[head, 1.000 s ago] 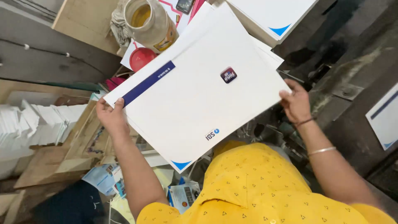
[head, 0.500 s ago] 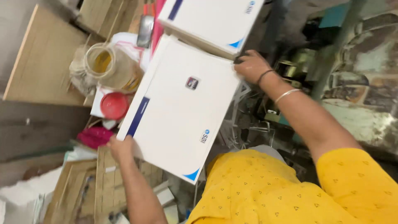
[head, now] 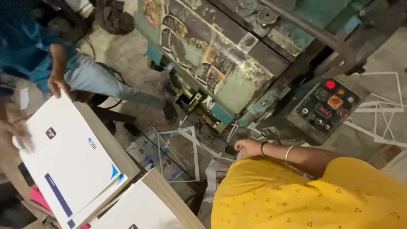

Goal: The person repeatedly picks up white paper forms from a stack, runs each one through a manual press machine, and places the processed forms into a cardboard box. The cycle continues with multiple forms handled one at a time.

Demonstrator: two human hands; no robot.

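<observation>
My right hand (head: 249, 148), with a dark band and a silver bangle at the wrist, is curled into a loose fist beside my yellow shirt, with nothing visible in it. A stack of large white printed sheets (head: 63, 165) with blue corner marks lies at the lower left. A blurred hand, apparently my left hand (head: 15, 135), lies on the stack's left corner; its grip is unclear. A co-worker's hand (head: 57, 85) touches the stack's far edge.
A second white stack (head: 140, 208) lies beside the first. A worn green machine (head: 220, 55) fills the top, with a button panel (head: 326, 106) on its right. Paper trimmings (head: 186, 148) and white cut-out frames (head: 381, 114) litter the floor. The co-worker in blue stands at the upper left.
My view has swung from the sheet toward the machine. My right hand has let go of the white sheet and come back near my body. The sheet now lies on the stack.
</observation>
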